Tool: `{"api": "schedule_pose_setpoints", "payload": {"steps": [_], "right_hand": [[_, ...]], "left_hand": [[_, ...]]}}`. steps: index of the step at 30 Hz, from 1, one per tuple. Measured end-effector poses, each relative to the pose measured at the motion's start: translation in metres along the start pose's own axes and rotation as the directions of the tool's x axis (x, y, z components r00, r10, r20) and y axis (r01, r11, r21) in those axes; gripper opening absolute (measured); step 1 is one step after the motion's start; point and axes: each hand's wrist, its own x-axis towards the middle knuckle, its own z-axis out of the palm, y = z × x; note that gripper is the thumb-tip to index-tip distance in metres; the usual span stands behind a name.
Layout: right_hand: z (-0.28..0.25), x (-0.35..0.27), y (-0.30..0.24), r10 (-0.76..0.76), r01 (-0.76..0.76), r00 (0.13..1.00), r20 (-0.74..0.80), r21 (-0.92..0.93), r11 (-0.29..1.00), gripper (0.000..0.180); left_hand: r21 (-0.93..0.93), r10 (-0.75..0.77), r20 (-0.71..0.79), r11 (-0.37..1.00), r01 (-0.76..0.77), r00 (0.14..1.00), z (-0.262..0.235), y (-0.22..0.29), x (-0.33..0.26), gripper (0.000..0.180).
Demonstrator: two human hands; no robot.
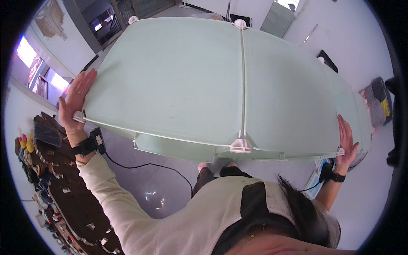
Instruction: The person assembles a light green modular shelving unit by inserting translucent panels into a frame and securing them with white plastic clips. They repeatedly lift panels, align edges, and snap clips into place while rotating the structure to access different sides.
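Observation:
A pale green panel cabinet [178, 80] spans the middle of the view, its flat top made of panels joined by white corner connectors [241, 146]. My left hand [76, 97] lies flat along its left side, fingers stretched out and together, palm by the near left connector [78, 116]. On the opposite end, my right hand [347, 138] rests with straight fingers against the right side, close to another small connector [340, 151]. Neither hand has its fingers wrapped round anything. Below the top's near edge, part of the cabinet's inside shows.
A dark brown table [68, 204] strewn with small items stands at the lower left. Black cables [148, 164] run from bands at both my wrists. Dark clothes [377, 100] hang by the right wall. Another pale green cabinet [277, 19] stands at the back.

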Motion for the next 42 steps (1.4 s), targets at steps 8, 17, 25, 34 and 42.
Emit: {"api": "schedule_pose_setpoints", "payload": {"steps": [8, 17, 25, 34, 42], "right_hand": [[-0.010, 0.003, 0.003, 0.014, -0.001, 0.999, 0.037, -0.327, 0.945, 0.090], [0.000, 0.001, 0.001, 0.028, -0.057, 0.997, -0.071, -0.460, 0.886, 0.098], [-0.008, 0.001, 0.008, 0.042, -0.099, 0.992, -0.121, -0.509, 0.855, 0.111], [0.005, 0.000, 0.001, 0.034, -0.099, 0.984, -0.174, -0.376, 0.921, 0.115], [0.001, 0.002, 0.000, 0.029, -0.061, 0.995, -0.100, -0.331, 0.942, 0.092]], "left_hand": [[0.329, -0.094, 0.039, 0.941, 0.076, 0.995, 0.000, 0.005, -0.005, 0.076], [0.318, -0.083, -0.088, 0.942, 0.107, 0.993, -0.005, -0.004, -0.011, 0.077], [0.281, -0.069, -0.117, 0.954, 0.099, 0.991, -0.008, -0.009, -0.016, 0.075], [0.272, -0.036, -0.103, 0.960, 0.063, 0.994, -0.002, -0.005, -0.013, 0.079], [0.156, -0.004, -0.185, 0.987, 0.033, 0.983, -0.017, -0.007, -0.011, 0.069]]}}
